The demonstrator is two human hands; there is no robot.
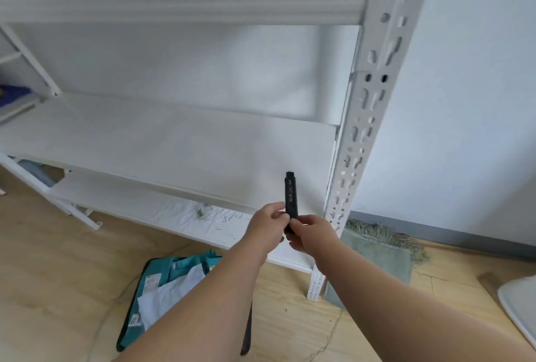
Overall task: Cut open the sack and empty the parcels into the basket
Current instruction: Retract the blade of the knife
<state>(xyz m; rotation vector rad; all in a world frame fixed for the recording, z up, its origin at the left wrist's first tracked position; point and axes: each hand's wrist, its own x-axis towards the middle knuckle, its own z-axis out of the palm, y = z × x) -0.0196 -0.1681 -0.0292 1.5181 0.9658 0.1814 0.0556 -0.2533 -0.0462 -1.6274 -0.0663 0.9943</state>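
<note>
I note the white rack point(179, 141) ahead; below its front edge on the floor lies the teal basket point(162, 289) holding parcels point(171, 292). At that edge, my left hand point(268, 223) and right hand point(309, 235) both pinch the black cutter point(291, 197). No sack visible. Risk, in my judgement: with fingers crowding the cutter, a slip could nick them.

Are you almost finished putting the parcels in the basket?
It looks nearly done: parcels already lie in the teal basket on the floor. Right now the left hand and right hand both hold the black cutter upright in front of the white shelf. No sack is in view, so what's left is unclear.
</note>
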